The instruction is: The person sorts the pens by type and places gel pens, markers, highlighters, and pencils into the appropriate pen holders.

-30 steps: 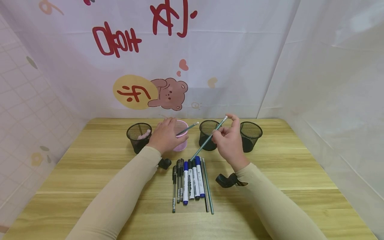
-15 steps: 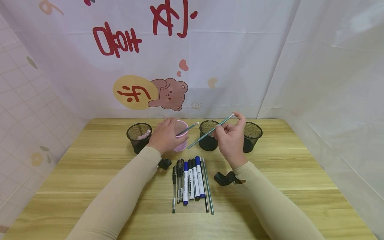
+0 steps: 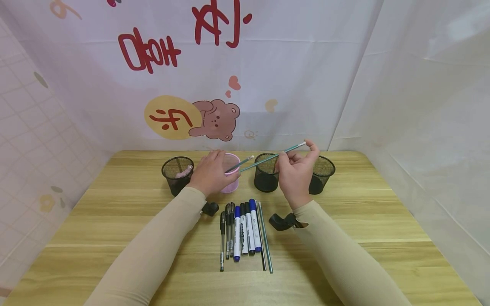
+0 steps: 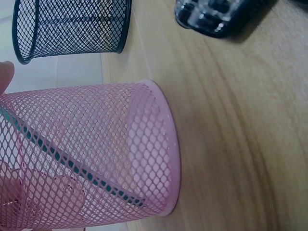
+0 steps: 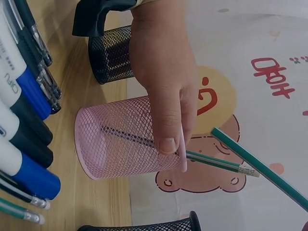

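My left hand (image 3: 212, 172) holds the pink mesh pen cup (image 3: 231, 185) by its rim, with the thumb (image 5: 167, 120) on the near side. A green pencil (image 4: 72, 163) leans inside that cup, its eraser end above the rim. My right hand (image 3: 296, 180) pinches another green pencil (image 3: 264, 161) between thumb and fingers, one fingertip at its white eraser end. This pencil slants down to the left, and its far end is close to the left thumb and the pink cup's rim. In the right wrist view the held pencil's end (image 5: 226, 138) appears beside the cup's pencil.
Black mesh cups stand left (image 3: 176, 183), centre right (image 3: 266, 180) and far right (image 3: 320, 172); the left one shows something pale pink. Nearer me lie a row of black-capped pens (image 3: 222, 242), white markers (image 3: 245, 233) and two pencils (image 3: 266, 242). A printed cloth hangs behind the table.
The right hand has lifted its pencil off the row and moved slightly right and up. The pencil has swung flatter, its lower end rising toward the pink cup. The left hand stays put.
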{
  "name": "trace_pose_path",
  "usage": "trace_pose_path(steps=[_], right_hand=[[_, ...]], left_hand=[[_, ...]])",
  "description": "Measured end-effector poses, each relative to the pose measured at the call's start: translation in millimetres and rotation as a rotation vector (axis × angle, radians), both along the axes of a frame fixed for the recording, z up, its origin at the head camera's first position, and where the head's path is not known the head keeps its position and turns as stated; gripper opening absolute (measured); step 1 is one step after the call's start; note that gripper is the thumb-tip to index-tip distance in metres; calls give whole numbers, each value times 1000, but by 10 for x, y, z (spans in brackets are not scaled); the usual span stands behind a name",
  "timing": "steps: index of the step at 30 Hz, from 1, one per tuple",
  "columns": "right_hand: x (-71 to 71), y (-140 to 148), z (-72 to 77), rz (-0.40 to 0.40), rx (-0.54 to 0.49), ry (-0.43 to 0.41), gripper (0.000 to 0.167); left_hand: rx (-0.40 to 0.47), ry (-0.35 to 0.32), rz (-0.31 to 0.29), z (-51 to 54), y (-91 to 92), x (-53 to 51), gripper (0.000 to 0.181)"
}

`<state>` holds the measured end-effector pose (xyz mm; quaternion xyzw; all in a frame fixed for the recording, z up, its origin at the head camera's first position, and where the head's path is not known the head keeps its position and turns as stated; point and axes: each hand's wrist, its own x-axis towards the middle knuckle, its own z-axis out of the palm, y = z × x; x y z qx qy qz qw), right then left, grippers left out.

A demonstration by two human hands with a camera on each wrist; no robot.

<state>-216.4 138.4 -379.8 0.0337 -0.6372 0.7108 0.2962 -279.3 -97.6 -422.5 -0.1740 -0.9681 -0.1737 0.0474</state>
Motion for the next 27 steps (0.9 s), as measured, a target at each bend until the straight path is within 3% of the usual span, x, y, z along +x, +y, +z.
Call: trace_pose_path(steps=[6,13,27], right_hand=[[-77,-37,-29,-19,-35,38,60],[-146,-88,-76,-46,2,69,58],[-192,-229,-137,-55,78,50,58]], left_hand=[[4,-1,1,-5,-5,4,98],[13,5,-7,-11,-8,6,97],[-2,7,-5,-38,-6,-7,98]])
